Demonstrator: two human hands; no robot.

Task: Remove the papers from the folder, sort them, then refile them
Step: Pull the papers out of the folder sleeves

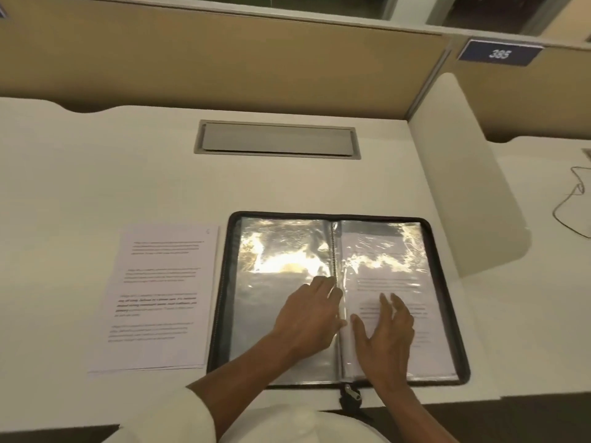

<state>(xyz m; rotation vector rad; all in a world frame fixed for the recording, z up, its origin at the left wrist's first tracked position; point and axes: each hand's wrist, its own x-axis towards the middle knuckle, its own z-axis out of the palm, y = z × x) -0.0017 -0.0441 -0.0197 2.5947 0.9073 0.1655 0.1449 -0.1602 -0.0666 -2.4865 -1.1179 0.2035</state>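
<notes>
Folder [223, 314] open on bench [96, 171] — papers [156, 295] stacked just beside.
Left hand [308, 316], right hand [388, 335] flat on plastic pockets [275, 353] — fingers straight, gripping nothing.

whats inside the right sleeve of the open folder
A printed sheet shows through the sleeve. The right hand covers part of its text, and any sheets behind it are hidden.

Office cubicle, fabric partition [224, 59], numbered sign [499, 53] (385), white desk [96, 171]

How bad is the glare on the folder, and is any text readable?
Head view: glare washes out the upper left sleeve and streaks the right sleeve; print on the loose papers is too soft to read; the right hand is slightly blurred; the wide lens bows the desk edges.
</notes>
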